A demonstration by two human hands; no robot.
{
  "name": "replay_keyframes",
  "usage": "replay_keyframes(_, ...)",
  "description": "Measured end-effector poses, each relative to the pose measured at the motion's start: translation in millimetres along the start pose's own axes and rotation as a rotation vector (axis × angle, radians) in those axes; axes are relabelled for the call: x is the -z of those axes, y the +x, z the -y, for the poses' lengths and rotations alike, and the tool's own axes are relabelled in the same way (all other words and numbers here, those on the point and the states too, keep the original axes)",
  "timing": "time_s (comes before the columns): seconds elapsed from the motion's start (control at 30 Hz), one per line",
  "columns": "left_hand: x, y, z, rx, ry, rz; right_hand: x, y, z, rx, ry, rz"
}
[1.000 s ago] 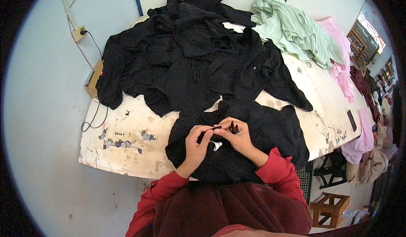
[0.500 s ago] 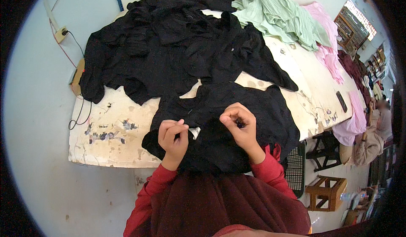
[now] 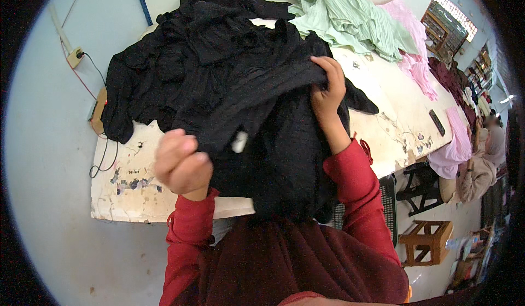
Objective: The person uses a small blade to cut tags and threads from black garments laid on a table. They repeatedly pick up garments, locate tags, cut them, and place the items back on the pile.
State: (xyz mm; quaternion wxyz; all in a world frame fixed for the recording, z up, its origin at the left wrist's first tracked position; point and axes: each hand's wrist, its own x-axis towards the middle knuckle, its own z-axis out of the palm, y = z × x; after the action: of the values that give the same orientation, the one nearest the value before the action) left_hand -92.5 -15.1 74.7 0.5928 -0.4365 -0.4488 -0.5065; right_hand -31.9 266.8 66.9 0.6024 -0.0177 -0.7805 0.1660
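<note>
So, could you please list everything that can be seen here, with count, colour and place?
black garment: one, black, lifted over the near table edge, held by both hands
black pile: one heap, black, far left of table
green cloth: one heap, pale green, far side
pink cloth: one heap, pink, right of the green
table: one, white and stained, centre
dark flat object: one, on table near its right edge
stool: one, wooden, floor at right
wall socket: one, with cable, left wall
person: one, seated far right
left hand: fist gripping the garment
right hand: raised, gripping the garment
</note>
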Motion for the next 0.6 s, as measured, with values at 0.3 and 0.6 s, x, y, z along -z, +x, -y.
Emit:
replay_keyframes(0.3, 2.7, -81.5, -45.5, 0.568, -0.013, 0.416, 43.9, -52.1, 8.5, -0.542, -0.055, 0.594)
replay_keyframes(0.6, 9.3, -86.0, -48.7, 0.626, -0.055, 0.341, 64.5, -65.4, 91.0, -0.519, 0.218, 0.589)
